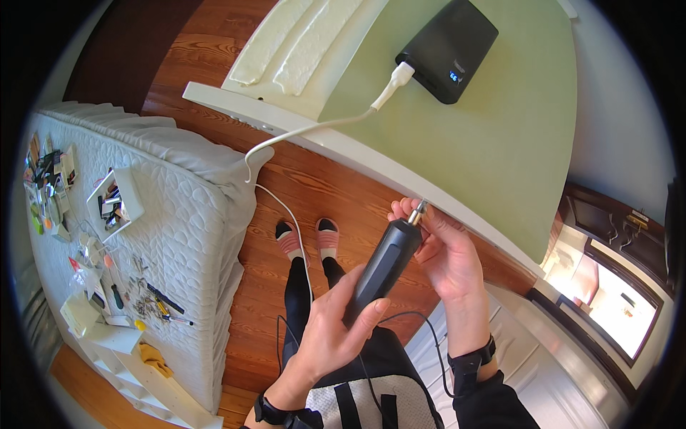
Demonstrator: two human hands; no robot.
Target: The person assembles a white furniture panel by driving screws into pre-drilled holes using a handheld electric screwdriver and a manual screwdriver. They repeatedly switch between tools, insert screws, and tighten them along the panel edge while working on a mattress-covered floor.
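My left hand [332, 332] is wrapped round the black body of an electric screwdriver [386, 261], which tilts up and to the right. Its metal bit points at the edge of a white furniture panel [371, 159]. At the bit's tip, my right hand [450, 257] has its thumb and fingers closed in a pinch close to the panel edge; whatever is between them is too small to make out. On the pale green surface [457, 143] beyond lies a black power bank [450, 50] with a lit display. A white cable [314, 127] is plugged into it.
A white quilted mattress [193, 222] on the left bears scattered screws and hand tools [168, 304], a white box of small things [118, 207] and a white frame piece [136, 372]. The white cable hangs past my feet over the wooden floor [268, 207]. A mirror [622, 293] is at right.
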